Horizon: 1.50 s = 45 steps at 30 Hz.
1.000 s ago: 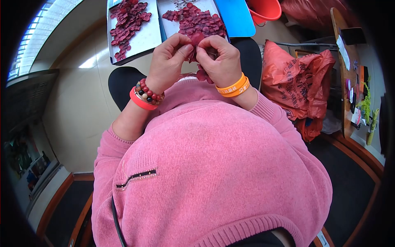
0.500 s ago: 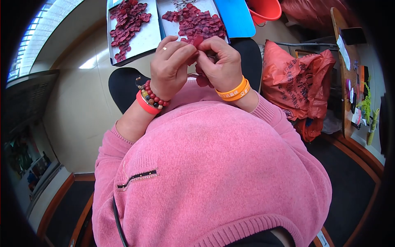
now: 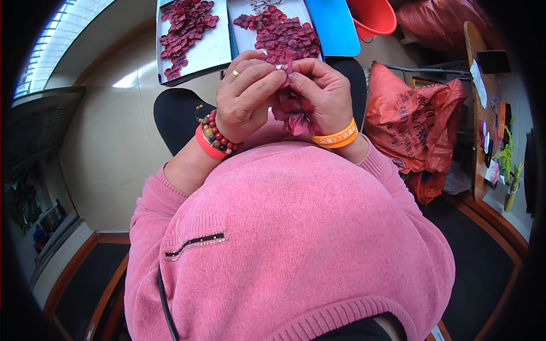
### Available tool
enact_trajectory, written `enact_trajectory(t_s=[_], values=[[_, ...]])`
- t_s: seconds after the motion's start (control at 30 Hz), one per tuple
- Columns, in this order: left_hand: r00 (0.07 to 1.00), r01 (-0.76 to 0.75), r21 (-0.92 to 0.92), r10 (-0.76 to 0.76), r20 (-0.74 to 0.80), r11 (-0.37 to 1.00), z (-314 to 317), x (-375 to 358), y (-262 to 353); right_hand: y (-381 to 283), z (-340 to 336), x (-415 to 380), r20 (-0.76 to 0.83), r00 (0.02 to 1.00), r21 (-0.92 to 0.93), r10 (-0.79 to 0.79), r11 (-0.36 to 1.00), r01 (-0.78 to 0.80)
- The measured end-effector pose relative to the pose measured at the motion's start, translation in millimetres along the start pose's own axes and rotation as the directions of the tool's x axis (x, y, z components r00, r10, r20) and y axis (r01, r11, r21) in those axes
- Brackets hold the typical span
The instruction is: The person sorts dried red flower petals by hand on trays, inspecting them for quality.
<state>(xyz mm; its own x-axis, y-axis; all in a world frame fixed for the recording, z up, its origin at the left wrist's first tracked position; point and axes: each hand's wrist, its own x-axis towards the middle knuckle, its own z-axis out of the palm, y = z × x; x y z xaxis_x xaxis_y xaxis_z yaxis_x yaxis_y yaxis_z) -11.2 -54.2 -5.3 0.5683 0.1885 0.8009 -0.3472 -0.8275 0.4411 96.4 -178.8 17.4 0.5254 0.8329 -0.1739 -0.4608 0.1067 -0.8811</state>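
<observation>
My left hand (image 3: 245,96), with a ring, red beads and a red band at the wrist, is closed with its fingertips pinching at dark red fabric petals. Opposite it, my right hand (image 3: 327,96), wearing an orange wristband, pinches the same petals between thumb and forefinger. A cluster of dark red artificial petals (image 3: 296,115) hangs below the fingertips, between the two palms. The spot where the fingertips meet is partly hidden. Just beyond my hands, a pile of similar petals (image 3: 281,37) lies in a shallow white box (image 3: 242,42).
A second white tray (image 3: 219,54) at the left holds more petals (image 3: 185,34). To the right are a blue panel (image 3: 333,28), a red bucket (image 3: 375,14) and a stuffed red plastic bag (image 3: 415,119). My dark-clad knees (image 3: 179,116) are under my hands.
The petal cluster between my hands now hangs lower and shows more fully. My right hand has shifted slightly right and its wrist has turned. The whole view has shifted a little.
</observation>
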Motion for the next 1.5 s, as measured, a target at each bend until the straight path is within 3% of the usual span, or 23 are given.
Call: enact_trajectory(t_s=[0.13, 0.23, 0.47, 0.53, 0.63, 0.73, 0.83, 1.03, 1.23, 1.33, 1.43, 1.5], values=[[0.997, 0.006, -0.013, -0.007, -0.072, 1.0, 4, -3, -4, 5, -7, 6, 0.031, 0.997, -0.081, -0.066, 0.994, 0.068], [0.991, 0.07, -0.056, -0.076, -0.113, 0.996, 6, -4, 0, 1, -9, 3, 0.047, 0.999, -0.016, 0.027, 1.0, -0.026], [0.999, 0.027, 0.033, -0.025, -0.039, 0.999, 3, -3, 7, -5, -5, -2, 0.0, 0.999, -0.072, 0.053, 0.996, -0.053], [0.995, 0.02, 0.028, -0.017, -0.102, 0.999, 7, -2, 6, -4, -6, 0, -0.009, 0.999, -0.1, 0.053, 0.994, -0.054], [0.988, 0.047, 0.017, -0.044, -0.15, 0.999, 14, -3, 8, -2, -7, 2, 0.092, 0.985, 0.119, 0.144, 0.981, -0.154], [0.991, 0.033, 0.05, -0.026, -0.129, 0.998, 11, -2, 7, 9, -11, 8, 0.082, 0.985, 0.252, 0.148, 0.954, -0.165], [0.993, -0.003, 0.111, 0.016, -0.114, 0.994, 10, -3, 4, 10, -11, 8, 0.081, 0.972, 0.299, 0.22, 0.925, -0.234], [0.997, 0.027, 0.159, -0.014, -0.078, 0.987, 10, -6, 7, 9, -5, 14, -0.003, 0.973, 0.376, 0.232, 0.902, -0.214], [0.995, 0.02, 0.193, -0.001, -0.098, 0.981, 9, -4, 8, 12, -10, 13, 0.122, 0.983, 0.288, 0.14, 0.942, -0.17], [0.998, 0.005, 0.235, 0.011, -0.068, 0.972, 7, -1, 12, 15, -11, 14, 0.105, 0.984, 0.304, 0.143, 0.938, -0.168], [0.999, -0.044, 0.268, 0.05, -0.018, 0.962, 6, 0, 12, 12, -5, 14, -0.037, 0.99, 0.197, 0.135, 0.972, -0.125], [0.997, -0.071, 0.26, 0.072, 0.006, 0.963, 7, 0, 10, 1, -7, 10, -0.01, 0.986, 0.09, 0.168, 0.982, -0.166]])
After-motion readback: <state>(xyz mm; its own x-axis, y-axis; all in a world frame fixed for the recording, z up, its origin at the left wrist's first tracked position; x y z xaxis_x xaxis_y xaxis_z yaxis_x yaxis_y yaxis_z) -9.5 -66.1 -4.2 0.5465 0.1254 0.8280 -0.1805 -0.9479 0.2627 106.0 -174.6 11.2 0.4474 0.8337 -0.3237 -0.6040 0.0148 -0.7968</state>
